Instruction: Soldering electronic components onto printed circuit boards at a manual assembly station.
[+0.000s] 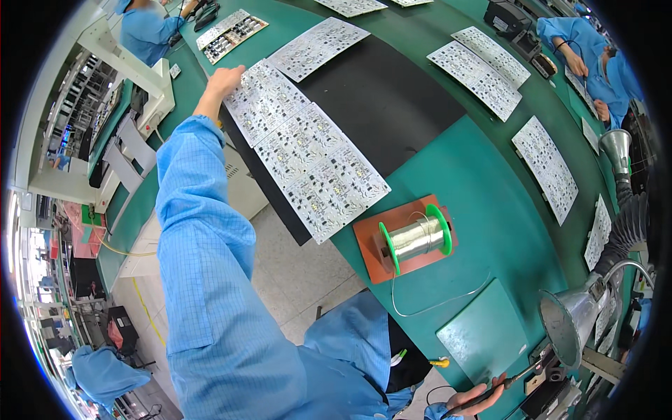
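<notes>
Stretched far out, my left hand [224,82] is closed at the outer edge of a white circuit board panel [267,102]; its fingertips are partly hidden. That panel lies against another white circuit board panel [315,168] on a black mat [381,91]. At the lower right, my right hand [479,400] is wrapped around the dark handle of a soldering iron [514,379], whose tip points toward a metal funnel hood [565,325]. Between the hands, a solder wire spool [416,239] with green flanges sits on a brown base, a loose strand trailing from it.
A green pad [483,329] lies near my right hand. More white board panels [549,168] rest along the green bench across from me. Co-workers in blue sit at the far left [147,31] and far right [591,63]. A flexible duct [623,231] rises at right.
</notes>
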Available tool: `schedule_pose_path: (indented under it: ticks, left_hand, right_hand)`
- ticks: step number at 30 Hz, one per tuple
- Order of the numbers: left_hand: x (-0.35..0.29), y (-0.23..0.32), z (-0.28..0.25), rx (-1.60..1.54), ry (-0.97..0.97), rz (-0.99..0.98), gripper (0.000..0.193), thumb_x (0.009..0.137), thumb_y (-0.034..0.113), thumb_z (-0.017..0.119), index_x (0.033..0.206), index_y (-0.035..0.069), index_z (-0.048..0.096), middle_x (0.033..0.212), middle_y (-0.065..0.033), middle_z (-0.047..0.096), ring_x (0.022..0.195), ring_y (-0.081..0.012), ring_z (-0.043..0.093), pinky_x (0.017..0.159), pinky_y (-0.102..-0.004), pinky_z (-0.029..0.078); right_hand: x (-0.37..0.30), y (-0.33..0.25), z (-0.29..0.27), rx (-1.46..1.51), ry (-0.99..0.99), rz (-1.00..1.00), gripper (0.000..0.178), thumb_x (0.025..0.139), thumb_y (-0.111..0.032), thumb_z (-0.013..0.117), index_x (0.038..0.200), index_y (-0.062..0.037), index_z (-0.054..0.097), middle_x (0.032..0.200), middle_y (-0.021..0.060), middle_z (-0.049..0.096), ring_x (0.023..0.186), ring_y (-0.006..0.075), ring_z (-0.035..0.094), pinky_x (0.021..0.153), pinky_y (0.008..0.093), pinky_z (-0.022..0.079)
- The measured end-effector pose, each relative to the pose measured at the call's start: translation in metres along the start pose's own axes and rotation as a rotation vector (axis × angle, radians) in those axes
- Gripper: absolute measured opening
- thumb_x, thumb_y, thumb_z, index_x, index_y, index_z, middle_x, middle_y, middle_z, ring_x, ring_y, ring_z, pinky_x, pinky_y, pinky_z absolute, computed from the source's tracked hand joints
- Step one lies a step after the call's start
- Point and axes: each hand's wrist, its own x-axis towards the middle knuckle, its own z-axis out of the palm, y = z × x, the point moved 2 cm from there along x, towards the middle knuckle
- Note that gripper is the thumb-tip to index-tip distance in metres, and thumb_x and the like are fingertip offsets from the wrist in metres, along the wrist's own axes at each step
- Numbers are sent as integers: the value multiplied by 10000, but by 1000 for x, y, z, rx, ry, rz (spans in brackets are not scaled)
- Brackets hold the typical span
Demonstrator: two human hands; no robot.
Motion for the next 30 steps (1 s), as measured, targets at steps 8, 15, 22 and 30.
schedule_pose_path:
  ticks: [8,15,22,30]
  left_hand:
    - [38,-26,12,19,49,-121,623,841,502,436,1161,-8,595,1261,-234,536,1179,-373,502,981,-396,395]
    - [36,-9,6,170,14,-44,589,841,441,433,1145,-37,594,1264,-241,529,1176,-376,503,988,-387,392]
    - [48,-22,9,144,39,-49,551,833,427,458,1128,-10,619,1257,-232,538,1175,-363,508,988,-380,395]
    - [72,-18,-3,270,-30,-61,698,793,618,552,1057,-21,656,1164,-208,607,1075,-344,580,912,-378,449]
  right_hand:
    - [1,0,-1,-106,-58,-58,375,914,-145,583,1166,123,508,1072,271,577,870,360,603,744,419,486]
    - [-5,3,-3,-165,-69,-31,393,924,-179,572,1180,112,505,1077,273,571,886,381,593,753,432,475]
    - [1,-10,3,-247,-114,64,405,939,-212,543,1181,109,493,1097,276,559,895,389,582,758,436,472]
    - [7,-13,7,-298,-188,38,426,947,-255,522,1183,99,492,1088,274,561,887,395,581,774,444,475]
